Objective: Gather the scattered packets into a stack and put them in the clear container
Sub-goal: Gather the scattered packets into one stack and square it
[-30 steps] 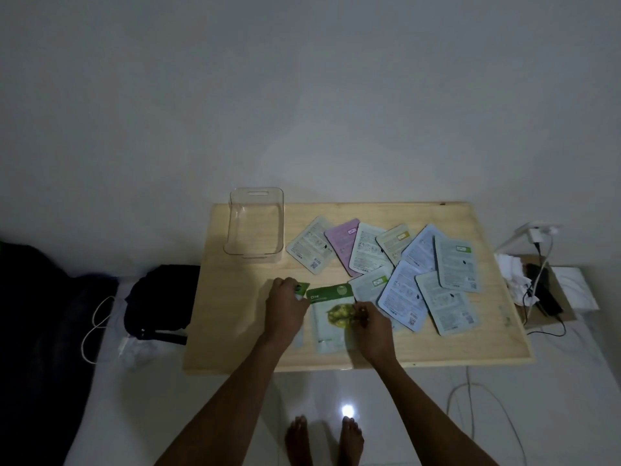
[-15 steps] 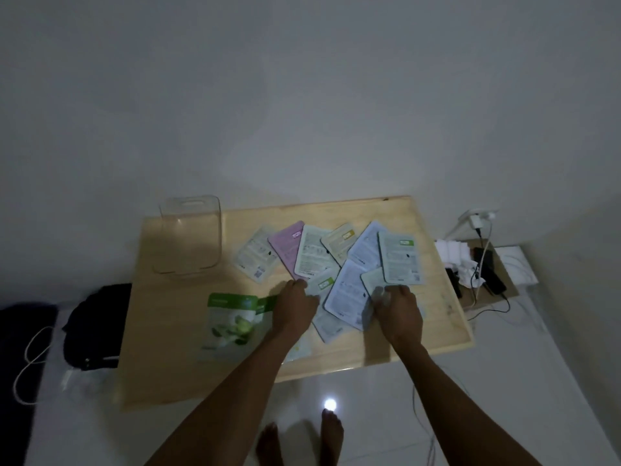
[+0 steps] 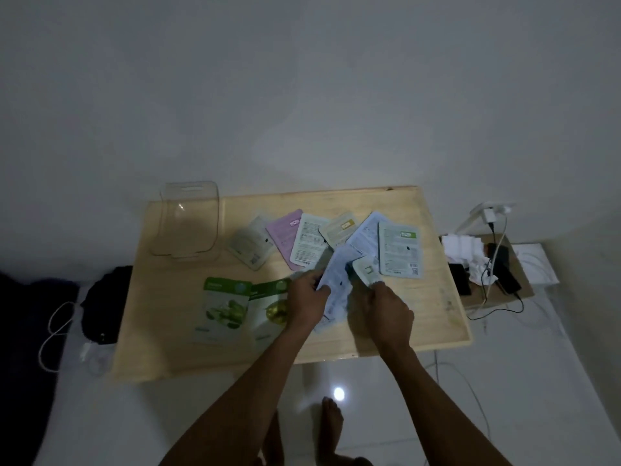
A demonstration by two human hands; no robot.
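Several flat packets lie fanned over the wooden table (image 3: 426, 311). My left hand (image 3: 307, 302) pinches a pale blue packet (image 3: 337, 284) at its left edge. My right hand (image 3: 386, 309) grips a small white packet (image 3: 364, 269) just to the right of it. Two green-topped packets (image 3: 223, 307) lie side by side at the front left, the right one partly under my left wrist. A pink packet (image 3: 285, 235) and white ones (image 3: 400, 248) sit further back. The clear container (image 3: 188, 223) stands empty at the back left corner.
A black bag (image 3: 106, 302) and a white cable (image 3: 55, 326) lie on the floor to the left. To the right a low stand holds a charger, dark devices (image 3: 504, 272) and crumpled white paper (image 3: 465, 252). My bare feet (image 3: 331, 428) show under the table's front edge.
My left hand has left the green packets at the front left and taken the pale blue packet. My right hand has closed on the small white packet. The view has shifted.
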